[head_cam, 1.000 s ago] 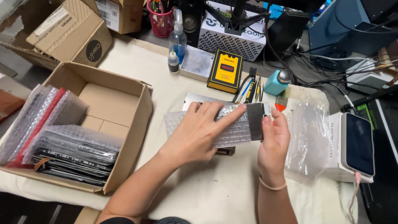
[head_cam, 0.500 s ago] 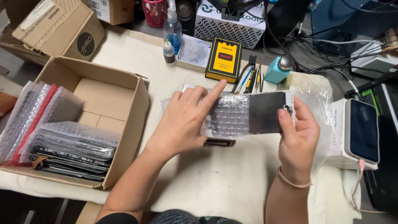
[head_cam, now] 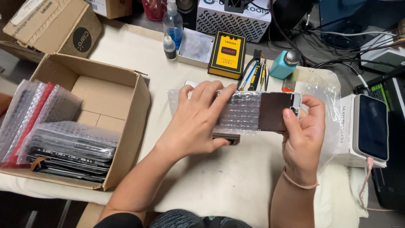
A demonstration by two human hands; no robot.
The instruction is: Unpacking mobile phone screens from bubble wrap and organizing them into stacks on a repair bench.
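Observation:
My left hand (head_cam: 195, 120) lies flat over a clear bubble-wrap sleeve (head_cam: 240, 110) and grips it. A dark flat phone-like device (head_cam: 275, 111) sticks partway out of the sleeve's right end. My right hand (head_cam: 304, 133) pinches that bare end between thumb and fingers. Both hands hold the piece a little above the white cloth-covered table (head_cam: 236, 177). A small dark flat part (head_cam: 226, 138) lies on the cloth just under my left hand.
An open cardboard box (head_cam: 95, 90) at the left holds several bubble-wrapped devices (head_cam: 67, 147). Behind are a yellow box (head_cam: 228, 55), tools (head_cam: 255, 76), a teal dispenser bottle (head_cam: 283, 64) and spray bottles (head_cam: 174, 23). A phone on a white stand (head_cam: 371, 126) sits right, beside loose plastic (head_cam: 327, 90).
The dark device has slid further out of the sleeve's right end. My right hand shifted right with it, while my left hand stayed pressed on the bubble wrap.

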